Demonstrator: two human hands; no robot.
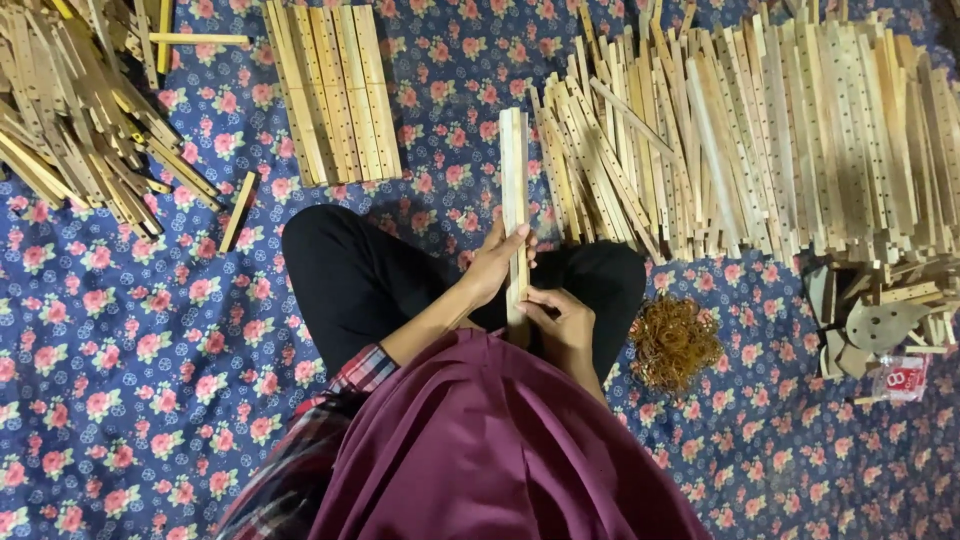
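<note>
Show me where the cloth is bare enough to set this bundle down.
Bare cloth lies left of the knee, below the left stick heap. Another patch is at lower right, below the rubber bands. The right pile is crowded.

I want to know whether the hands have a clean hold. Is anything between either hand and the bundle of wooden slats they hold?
Nothing visible. The left hand wraps the bundle of wooden slats at mid-length and the right hand pinches its lower end, both in direct contact. The loose slat pile and the tangle of rubber bands lie apart.
</note>
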